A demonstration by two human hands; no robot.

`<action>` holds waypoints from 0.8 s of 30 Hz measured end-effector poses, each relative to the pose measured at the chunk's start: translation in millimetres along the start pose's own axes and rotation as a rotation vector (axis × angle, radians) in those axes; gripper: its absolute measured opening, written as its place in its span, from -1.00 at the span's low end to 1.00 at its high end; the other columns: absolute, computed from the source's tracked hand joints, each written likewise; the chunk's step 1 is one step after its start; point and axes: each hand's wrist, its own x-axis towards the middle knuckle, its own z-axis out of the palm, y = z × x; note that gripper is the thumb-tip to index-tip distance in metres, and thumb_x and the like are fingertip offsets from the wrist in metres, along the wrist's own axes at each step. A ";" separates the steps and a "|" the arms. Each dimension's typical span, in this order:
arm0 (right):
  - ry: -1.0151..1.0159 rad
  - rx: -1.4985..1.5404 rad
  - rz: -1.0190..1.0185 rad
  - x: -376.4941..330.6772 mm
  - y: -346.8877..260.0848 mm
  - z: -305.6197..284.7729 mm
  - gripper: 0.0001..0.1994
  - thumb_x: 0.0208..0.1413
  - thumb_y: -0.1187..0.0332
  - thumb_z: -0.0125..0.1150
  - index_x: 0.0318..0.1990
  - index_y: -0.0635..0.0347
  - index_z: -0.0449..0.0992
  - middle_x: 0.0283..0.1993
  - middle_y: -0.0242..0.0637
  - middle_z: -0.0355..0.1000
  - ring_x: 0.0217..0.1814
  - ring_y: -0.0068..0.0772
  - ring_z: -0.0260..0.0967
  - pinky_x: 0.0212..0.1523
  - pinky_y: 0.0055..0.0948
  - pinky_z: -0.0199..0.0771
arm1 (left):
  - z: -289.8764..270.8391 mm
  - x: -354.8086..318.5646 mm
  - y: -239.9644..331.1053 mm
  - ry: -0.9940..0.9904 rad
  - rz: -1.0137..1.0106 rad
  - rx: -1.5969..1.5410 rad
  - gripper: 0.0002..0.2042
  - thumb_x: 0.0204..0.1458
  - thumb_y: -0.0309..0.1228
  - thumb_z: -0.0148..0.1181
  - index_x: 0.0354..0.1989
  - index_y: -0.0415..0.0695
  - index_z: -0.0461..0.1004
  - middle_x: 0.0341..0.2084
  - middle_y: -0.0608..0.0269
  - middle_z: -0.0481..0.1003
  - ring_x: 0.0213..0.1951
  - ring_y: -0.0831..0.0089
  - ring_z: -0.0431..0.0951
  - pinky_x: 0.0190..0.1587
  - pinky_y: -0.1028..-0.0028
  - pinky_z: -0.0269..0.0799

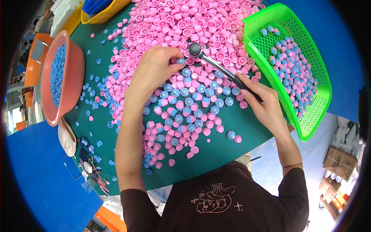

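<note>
My right hand (262, 101) is wrapped round the black handle of a small hammer (216, 65), whose dark round head hangs over the pile. Close to that head, my left hand (157, 66) pinches a small blue-topped piece (180, 61) between thumb and fingertips. Below both hands lie several joined pieces with a blue cap on a pink cup (188, 101). Some of their caps have a shiny, clear-looking centre. Past my hands spreads a large heap of plain pink plastic cups (181, 23).
A green basket (270, 73) with joined pink-and-blue pieces stands at the right. On the left is a salmon-coloured basin (73, 73) of blue caps. Loose blue caps (92, 103) dot the green tabletop (201, 158). A yellow basket (110, 12) stands at the far left.
</note>
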 end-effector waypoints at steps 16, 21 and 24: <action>-0.021 0.044 -0.015 0.6 -8.6 2.7 -0.59 0.15 0.50 0.19 0.19 0.19 0.45 -0.09 -0.15 0.56 -0.15 -0.42 0.50 -0.07 -0.48 0.44 | -12.2 -13.3 -1.7 0.048 -0.139 -0.294 -0.77 -0.15 -0.46 0.34 -0.27 -0.21 0.58 -0.39 0.13 0.51 -0.24 0.19 0.53 -0.17 0.28 0.43; 0.019 -0.060 -0.177 6.9 -15.6 10.0 -0.56 0.13 0.55 0.17 0.20 0.15 0.44 -0.39 -0.24 0.43 -0.45 -0.46 0.29 -0.36 -0.48 0.33 | -41.2 -34.7 -10.7 0.209 -0.088 -0.035 -0.75 -0.12 -0.40 0.36 -0.24 -0.19 0.59 -0.33 0.20 0.54 -0.33 0.40 0.52 -0.27 0.42 0.42; -0.048 -0.123 -0.111 15.7 -16.1 8.1 -0.56 0.12 0.57 0.18 0.19 0.16 0.45 -0.43 -0.20 0.38 -0.46 -0.42 0.29 -0.38 -0.45 0.32 | -59.1 -55.0 -14.7 0.309 -0.172 0.006 -0.76 -0.11 -0.37 0.37 -0.25 -0.18 0.61 -0.36 0.25 0.57 -0.44 0.48 0.39 -0.34 0.50 0.32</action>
